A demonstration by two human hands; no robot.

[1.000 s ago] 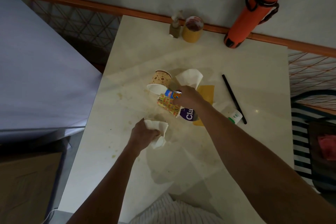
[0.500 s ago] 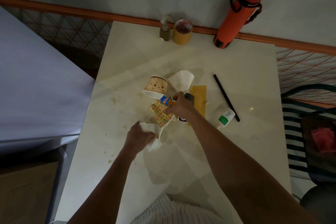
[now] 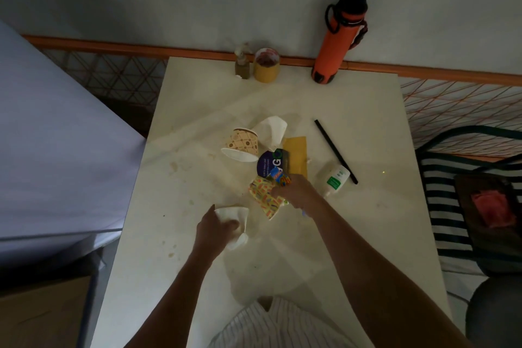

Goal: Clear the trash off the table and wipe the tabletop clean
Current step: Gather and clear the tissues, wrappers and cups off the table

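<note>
My left hand (image 3: pixel 215 230) grips a crumpled white tissue (image 3: pixel 236 220) just above the stained cream tabletop (image 3: pixel 197 277). My right hand (image 3: pixel 296 195) holds a colourful patterned wrapper (image 3: pixel 264 198) together with a small blue and orange packet (image 3: pixel 279 177). Beyond it lie a purple wrapper (image 3: pixel 267 162), a tipped patterned paper cup (image 3: pixel 242 144), a white paper piece (image 3: pixel 272 128) and a yellow card (image 3: pixel 295 154). A small white bottle with a green label (image 3: pixel 334 181) lies to the right.
A black straw (image 3: pixel 334 151) lies at the right. At the back edge stand an orange water bottle (image 3: pixel 336 45), a yellow tub (image 3: pixel 266 65) and a small spray bottle (image 3: pixel 242 65). A striped chair (image 3: pixel 452 206) is on the right, a bed (image 3: pixel 56 150) on the left.
My right hand has pulled the colourful wrapper and packet back toward me, uncovering the purple wrapper. My left hand with the tissue has stayed in place. The head view has shifted.
</note>
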